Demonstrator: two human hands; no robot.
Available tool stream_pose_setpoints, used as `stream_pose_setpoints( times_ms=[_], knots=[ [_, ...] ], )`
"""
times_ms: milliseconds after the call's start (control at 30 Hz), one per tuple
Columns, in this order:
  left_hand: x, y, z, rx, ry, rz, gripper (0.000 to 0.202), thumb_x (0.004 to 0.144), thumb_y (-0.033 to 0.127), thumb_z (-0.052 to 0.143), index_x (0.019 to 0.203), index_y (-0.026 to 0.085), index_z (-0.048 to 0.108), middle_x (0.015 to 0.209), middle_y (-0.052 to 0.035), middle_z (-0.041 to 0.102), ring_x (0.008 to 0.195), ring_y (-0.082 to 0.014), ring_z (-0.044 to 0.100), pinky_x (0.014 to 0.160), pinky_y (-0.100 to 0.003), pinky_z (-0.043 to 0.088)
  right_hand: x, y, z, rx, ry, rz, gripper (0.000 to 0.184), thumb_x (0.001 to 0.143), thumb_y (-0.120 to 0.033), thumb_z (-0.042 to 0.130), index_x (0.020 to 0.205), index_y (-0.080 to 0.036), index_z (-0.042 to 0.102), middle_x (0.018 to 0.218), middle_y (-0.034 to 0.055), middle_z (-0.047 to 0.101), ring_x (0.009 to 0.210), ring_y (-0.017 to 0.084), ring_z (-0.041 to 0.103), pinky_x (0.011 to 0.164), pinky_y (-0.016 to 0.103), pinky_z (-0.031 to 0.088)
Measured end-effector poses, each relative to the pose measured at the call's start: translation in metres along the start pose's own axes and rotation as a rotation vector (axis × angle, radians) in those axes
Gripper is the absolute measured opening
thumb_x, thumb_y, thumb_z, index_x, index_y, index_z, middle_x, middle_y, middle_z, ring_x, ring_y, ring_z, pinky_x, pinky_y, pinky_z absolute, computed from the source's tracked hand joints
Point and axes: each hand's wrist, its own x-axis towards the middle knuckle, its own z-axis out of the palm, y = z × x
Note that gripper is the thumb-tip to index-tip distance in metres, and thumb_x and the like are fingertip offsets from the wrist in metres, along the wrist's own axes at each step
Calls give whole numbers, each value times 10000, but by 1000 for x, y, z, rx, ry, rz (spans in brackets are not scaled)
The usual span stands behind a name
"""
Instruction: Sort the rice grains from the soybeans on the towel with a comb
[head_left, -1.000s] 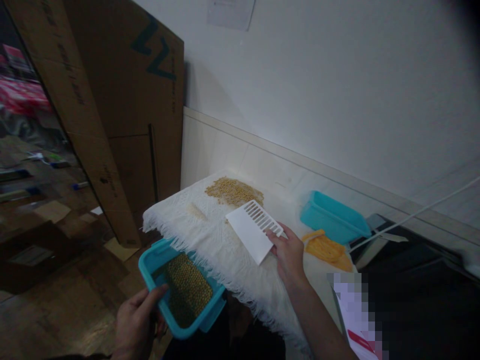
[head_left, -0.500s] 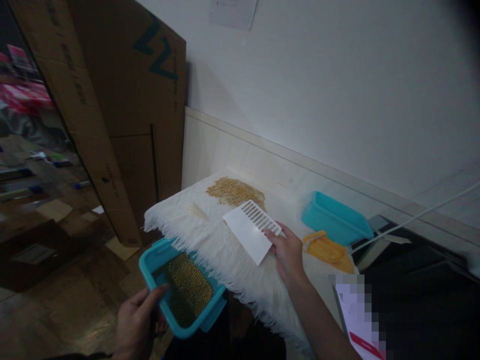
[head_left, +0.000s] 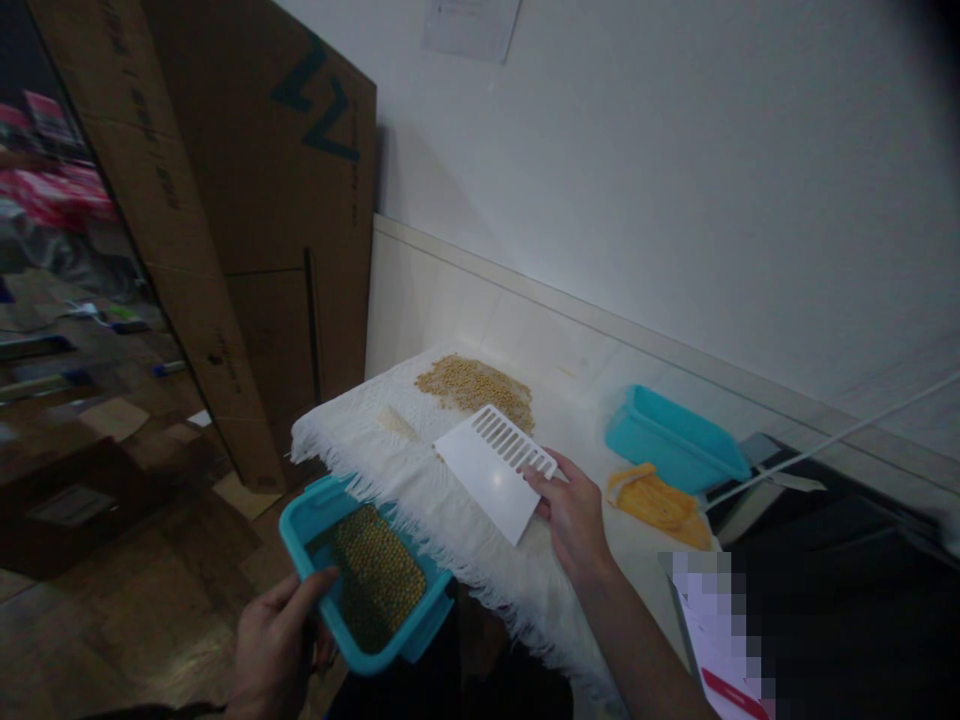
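My left hand (head_left: 274,645) grips the rim of a teal tray (head_left: 300,520) full of yellow-green beans (head_left: 371,575), held just below the table's fringed front edge. My right hand (head_left: 574,515) pinches a flat white plastic scraper (head_left: 487,470) with a row of slots along its top. The scraper hovers tilted over a white fringed cloth (head_left: 450,520). A loose pile of tan beans (head_left: 472,385) lies on the cloth near the wall, just behind the scraper.
A second teal tray (head_left: 671,440) stands at the back right beside an orange cloth (head_left: 660,500). Tall cardboard boxes (head_left: 240,200) lean at the left. A white cable (head_left: 832,430) crosses the right. Papers (head_left: 720,660) lie at the lower right.
My right hand has carried the scraper slightly left and toward the front of the cloth. The teal tray in my left hand has barely moved.
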Motion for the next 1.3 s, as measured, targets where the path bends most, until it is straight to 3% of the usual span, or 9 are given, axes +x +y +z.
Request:
stream_pose_setpoints(
  times_ms=[167, 367, 567, 1300],
  knots=[
    [0, 1, 0, 13, 13, 4, 313, 663, 392, 593, 419, 225, 489, 238, 49, 424, 210, -114, 364, 250, -230, 291, -2, 3, -3, 29, -3, 25, 541, 532, -265, 807, 1032, -164, 627, 786, 39, 727, 664, 195, 666, 566, 290, 531],
    [0, 2, 0, 33, 20, 17, 328, 675, 401, 584, 414, 230, 485, 240, 44, 425, 214, -122, 371, 253, -240, 292, 2, 3, 4, 47, 15, 26, 572, 508, -264, 817, 1041, -174, 628, 703, 10, 713, 624, 192, 662, 557, 299, 533],
    [4, -2, -4, -8, -9, -22, 330, 684, 406, 609, 431, 221, 506, 245, 47, 439, 220, -117, 372, 264, -231, 286, 0, 1, 10, 46, -33, 27, 574, 514, -249, 812, 1047, -158, 621, 737, 35, 725, 626, 195, 668, 559, 311, 544],
    [21, 6, -12, -41, 106, 8, 348, 663, 406, 660, 430, 196, 509, 243, 62, 432, 223, -96, 350, 274, -203, 242, -16, 7, 34, 84, -90, 100, 583, 504, -276, 819, 1043, -166, 625, 766, 38, 724, 636, 195, 664, 559, 307, 538]
  ],
)
